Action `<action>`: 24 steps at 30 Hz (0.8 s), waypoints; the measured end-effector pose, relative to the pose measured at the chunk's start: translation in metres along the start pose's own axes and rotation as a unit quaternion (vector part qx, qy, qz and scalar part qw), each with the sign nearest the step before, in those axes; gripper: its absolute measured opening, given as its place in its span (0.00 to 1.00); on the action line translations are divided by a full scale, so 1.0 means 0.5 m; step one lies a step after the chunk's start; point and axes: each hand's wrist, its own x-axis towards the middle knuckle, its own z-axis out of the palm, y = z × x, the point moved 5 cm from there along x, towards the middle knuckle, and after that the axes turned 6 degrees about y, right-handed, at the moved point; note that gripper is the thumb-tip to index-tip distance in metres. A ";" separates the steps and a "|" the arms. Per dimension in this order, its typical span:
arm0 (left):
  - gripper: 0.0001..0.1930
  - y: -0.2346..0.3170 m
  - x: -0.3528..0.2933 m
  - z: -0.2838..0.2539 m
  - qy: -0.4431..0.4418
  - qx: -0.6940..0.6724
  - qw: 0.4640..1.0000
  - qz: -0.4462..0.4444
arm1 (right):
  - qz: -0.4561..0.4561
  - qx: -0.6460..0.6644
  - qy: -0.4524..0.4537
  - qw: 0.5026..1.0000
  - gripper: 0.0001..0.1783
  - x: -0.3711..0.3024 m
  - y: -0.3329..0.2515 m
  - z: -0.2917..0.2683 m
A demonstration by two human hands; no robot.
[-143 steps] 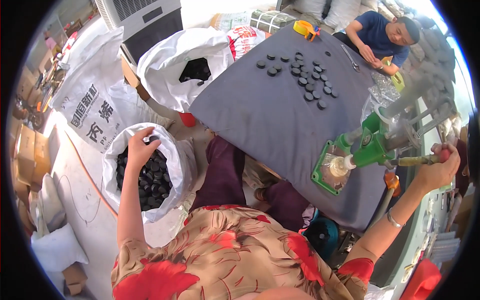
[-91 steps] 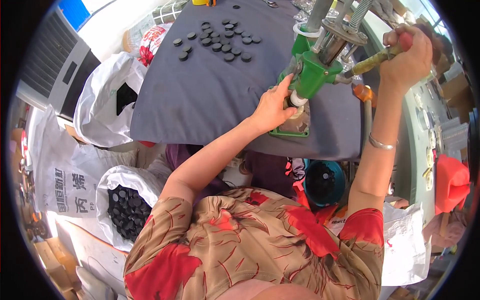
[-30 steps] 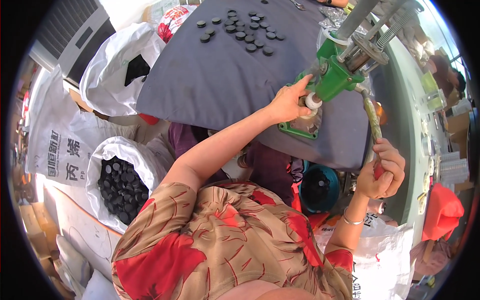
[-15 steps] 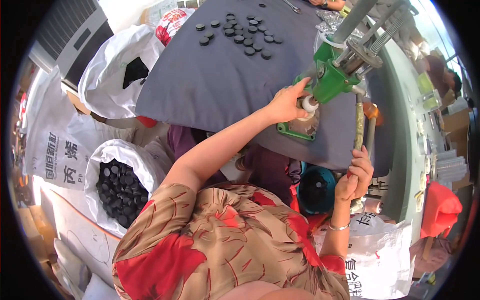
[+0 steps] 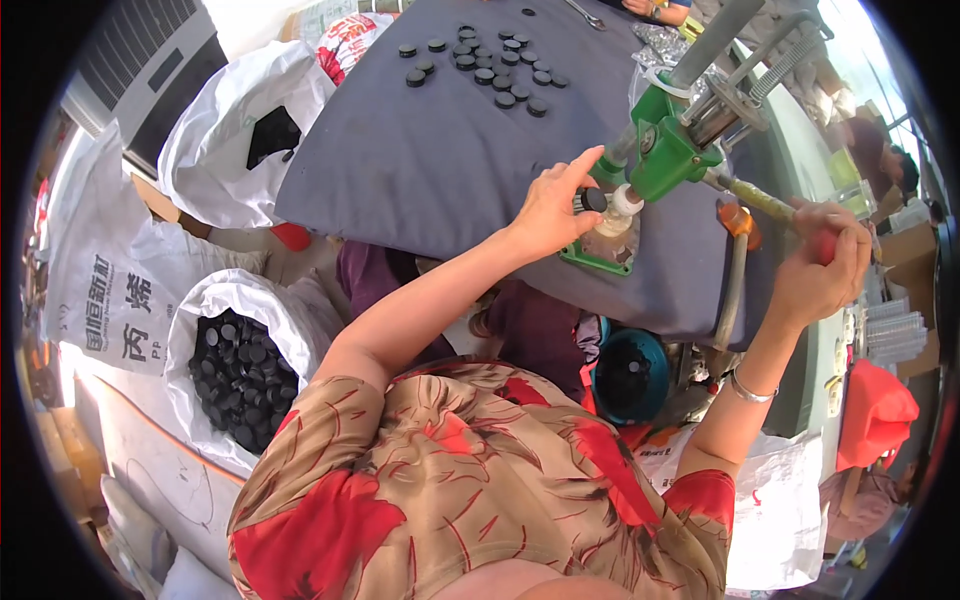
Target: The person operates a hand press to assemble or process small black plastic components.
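Between the thumb and fingers of my left hand is a round black cap, held beside the press's white tip. The green hand press stands on the cloth-covered table, its base plate under the tip. My right hand grips the lever at its red knob, out to the right. Several more black caps lie scattered on the grey cloth at the far side.
An open white sack full of black caps stands at my left, with another white sack behind it. A teal bucket sits below the table edge. An orange-topped post is beside the press. Another person's hand shows at the far edge.
The lever has swung up and to the right with my right hand on it. My left hand has drawn slightly left of the white tip, and a black cap now shows in its fingers.
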 end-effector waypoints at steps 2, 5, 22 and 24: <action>0.44 0.019 -0.005 -0.027 -0.011 0.009 1.000 -0.006 | -0.003 -0.001 0.009 1.000 0.10 0.000 0.003 -0.001; 0.45 0.053 -0.010 -0.067 0.007 0.057 0.997 0.045 | -0.014 -0.016 0.016 1.000 0.10 0.004 0.006 0.002; 0.15 0.006 -0.068 -0.224 -0.009 -0.512 0.805 -0.300 | -0.126 -0.251 -0.033 0.959 0.09 0.133 0.071 0.053; 0.17 0.005 -0.089 -0.259 0.019 -0.574 0.756 -0.313 | 0.018 -0.109 0.002 0.994 0.09 0.169 0.146 0.012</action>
